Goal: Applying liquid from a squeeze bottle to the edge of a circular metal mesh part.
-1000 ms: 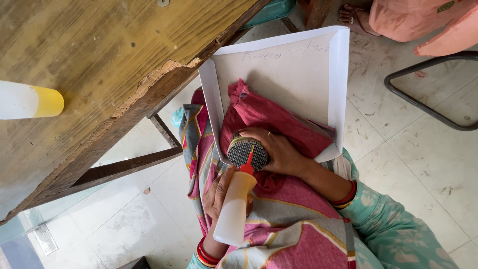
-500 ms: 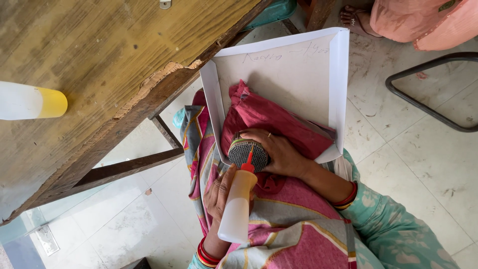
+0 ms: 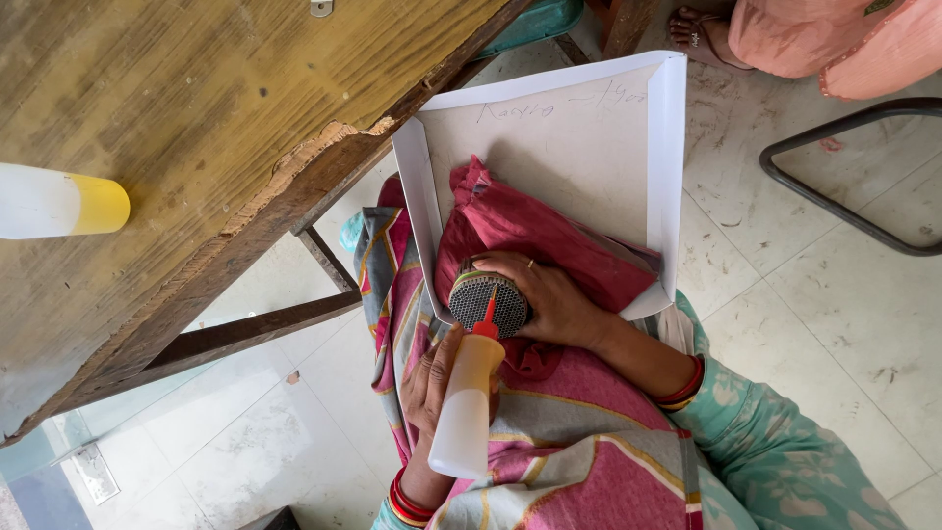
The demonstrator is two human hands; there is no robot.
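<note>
My left hand [image 3: 424, 378] grips a translucent white squeeze bottle [image 3: 463, 412] with a red nozzle. The nozzle tip touches the honeycomb mesh face of a small round piece [image 3: 488, 297] with a green rim. My right hand [image 3: 549, 299] is wrapped around that round piece from the right and holds it on a red cloth [image 3: 520, 231]. The cloth lies in a shallow white cardboard tray [image 3: 589, 128] resting on my lap, over a pink striped shawl [image 3: 589, 461].
A worn wooden table [image 3: 196, 128] fills the upper left, and a white bottle with a yellow cap [image 3: 59, 204] lies on it. Another person in pink clothing [image 3: 834, 39] sits at the top right, a sandalled foot nearby. A black metal frame [image 3: 844, 211] stands on the tiled floor.
The bottle in my left hand has edged slightly upward, its nozzle staying on the mesh face. My right hand keeps its hold.
</note>
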